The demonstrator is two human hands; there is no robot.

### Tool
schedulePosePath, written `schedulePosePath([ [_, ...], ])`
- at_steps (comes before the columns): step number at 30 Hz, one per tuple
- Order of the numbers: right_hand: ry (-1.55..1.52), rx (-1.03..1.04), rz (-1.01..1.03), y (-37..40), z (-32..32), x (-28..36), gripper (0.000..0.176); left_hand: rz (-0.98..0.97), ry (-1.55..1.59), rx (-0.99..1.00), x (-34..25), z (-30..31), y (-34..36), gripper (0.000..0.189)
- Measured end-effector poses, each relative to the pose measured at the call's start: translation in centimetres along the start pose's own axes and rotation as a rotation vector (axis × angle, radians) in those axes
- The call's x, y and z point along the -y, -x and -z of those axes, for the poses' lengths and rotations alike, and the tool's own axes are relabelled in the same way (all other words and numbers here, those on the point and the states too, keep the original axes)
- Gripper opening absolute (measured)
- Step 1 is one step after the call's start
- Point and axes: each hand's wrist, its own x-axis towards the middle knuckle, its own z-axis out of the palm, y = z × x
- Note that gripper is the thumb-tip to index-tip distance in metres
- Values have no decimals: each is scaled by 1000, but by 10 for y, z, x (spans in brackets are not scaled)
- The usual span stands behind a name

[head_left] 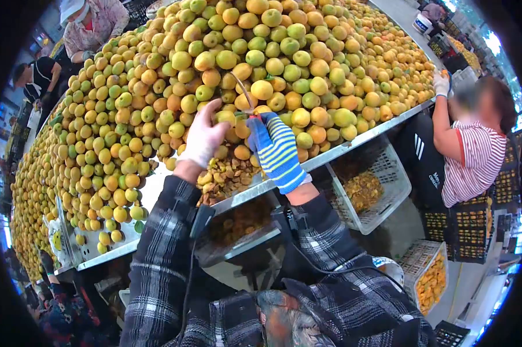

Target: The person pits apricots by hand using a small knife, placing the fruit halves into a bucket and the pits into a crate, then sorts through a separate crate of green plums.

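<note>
A white glove covers my left hand (204, 136), which is beside the fruit pile with its fingers apart and nothing visible in them. My right hand (277, 149), in a blue and yellow striped glove, is closed round the red handle of a tool with a thin curved blade (242, 89) pointing up over the pile. A yellow-green fruit (225, 118) lies between my two hands. Around them is a large heap of yellow and green fruit (272, 49). Below my hands, cut fruit pieces (229, 176) lie near the table's metal edge (243, 198).
A white crate (382, 185) with fruit pieces is below the table edge. Another crate (425, 277) stands lower right. A person in a striped shirt (475, 150) sits at the right. Two people (90, 26) (38, 78) are at the upper left.
</note>
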Motion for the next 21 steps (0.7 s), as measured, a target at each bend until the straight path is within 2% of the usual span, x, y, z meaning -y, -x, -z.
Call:
schedulePosePath([
  [1, -60, 11, -10, -1, -2, 1, 23, 262, 447, 120, -12, 14, 8, 42],
  [2, -158, 52, -96, 1, -4, 1, 22, 386, 964, 134, -3, 19, 19, 41],
  [3, -148, 98, -96, 1, -7, 7, 23, 448, 1138, 28, -2, 20, 32, 38],
  [5, -423, 246, -368, 13, -13, 25, 24, 601, 1340, 26, -1, 33, 56, 36],
  [6, -471, 280, -327, 21, -19, 33, 27, 609, 1409, 164, 1, 43, 69, 35],
  [7, -506, 321, -346, 26, -25, 36, 25, 591, 1471, 148, 2, 42, 78, 38],
  [9, -449, 398, -268, 34, -45, 27, 23, 551, 1455, 73, 20, 45, 96, 44],
  [10, -466, 472, -347, 35, -49, 29, 21, 542, 1462, 63, 9, 50, 101, 44],
  [11, -506, 448, -367, 36, -62, 19, 20, 481, 1502, 63, -2, 53, 106, 45],
  [13, -327, 480, -257, 35, -70, 21, 26, 408, 1549, 51, -6, 63, 112, 47],
  [15, -99, 467, -43, 34, -82, 23, 27, 365, 1369, 4, 1, 71, 116, 49],
  [17, 38, 426, 26, 37, -93, 24, 31, 322, 1346, -3, 12, 78, 117, 50],
  [19, 242, 390, 288, 37, -99, 28, 32, 256, 1288, 3, 21, 83, 119, 53],
  [21, 342, 345, 280, 40, -105, 27, 30, 256, 1296, -34, 28, 85, 118, 51],
])
